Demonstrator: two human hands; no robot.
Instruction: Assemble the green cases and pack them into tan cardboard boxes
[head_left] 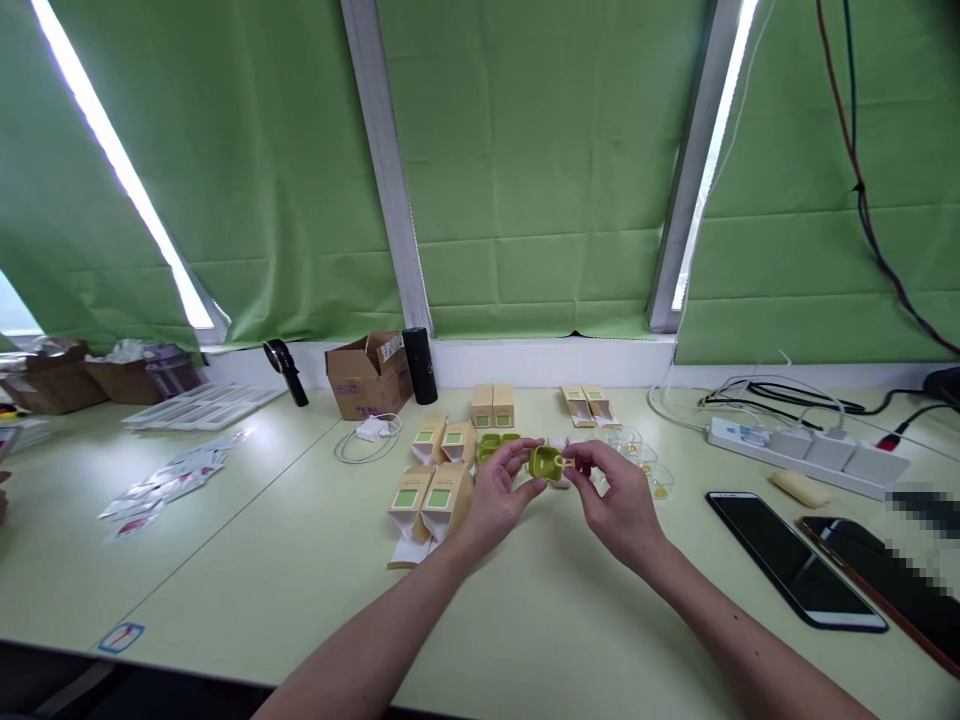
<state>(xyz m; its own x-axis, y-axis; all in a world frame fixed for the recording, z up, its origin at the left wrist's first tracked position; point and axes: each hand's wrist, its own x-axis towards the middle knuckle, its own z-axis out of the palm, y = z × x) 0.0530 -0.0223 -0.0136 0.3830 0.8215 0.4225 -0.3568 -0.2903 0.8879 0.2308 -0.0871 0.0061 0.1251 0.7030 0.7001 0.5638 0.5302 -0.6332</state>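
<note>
Between my two hands is a small olive-green case (546, 462), held up above the table. My left hand (502, 490) pinches its left side with thumb and fingers. At the case's right edge my right hand (615, 500) grips a small pale yellowish piece (568, 463), whose kind I cannot make out. Just behind my left fingers lie more green cases (491, 443). Left of my left hand stand several kraft-paper boxes (446, 495) with green labels and opened flaps. Clear plastic pieces (656, 478) with yellow spots lie beyond my right hand.
Kraft boxes (493, 406) stand farther back, near a cardboard carton (369, 375) and a black cylinder (420, 366). A white charger with cable (373, 429) lies left. On the right are a power strip (810, 455) and phones (791, 560). Flat packets (169, 485) lie far left.
</note>
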